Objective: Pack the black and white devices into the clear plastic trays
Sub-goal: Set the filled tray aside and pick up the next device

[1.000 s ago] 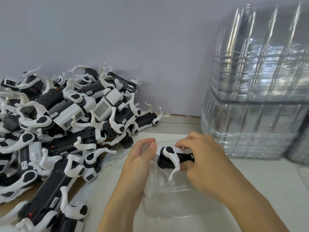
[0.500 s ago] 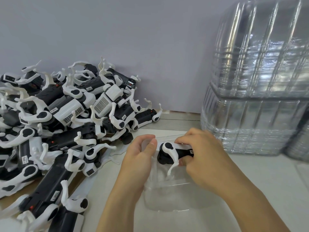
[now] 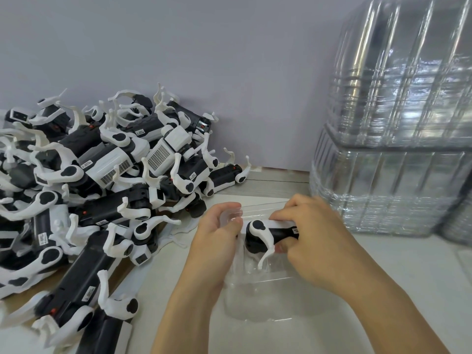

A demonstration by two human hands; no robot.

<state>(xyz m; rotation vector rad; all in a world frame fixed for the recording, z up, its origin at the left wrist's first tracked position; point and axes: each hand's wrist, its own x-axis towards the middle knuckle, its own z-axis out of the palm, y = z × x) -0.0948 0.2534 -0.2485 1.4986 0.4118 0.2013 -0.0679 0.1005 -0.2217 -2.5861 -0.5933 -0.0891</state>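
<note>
A plain grey-lilac wall fills the upper frame above a pale tabletop, with tall stacks of clear trays at the right and a heap of black and white devices at the left. At lower centre, the right hand grasps one device over a clear plastic tray, whose far-left edge the left hand pinches.

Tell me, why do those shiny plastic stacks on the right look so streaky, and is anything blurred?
Head view: the tall stacks of clear plastic trays catch bright white glare in streaks; the right hand is slightly blurred; the pile of black and white devices looks sharp; the wide lens bows the stacks' edges.
</note>
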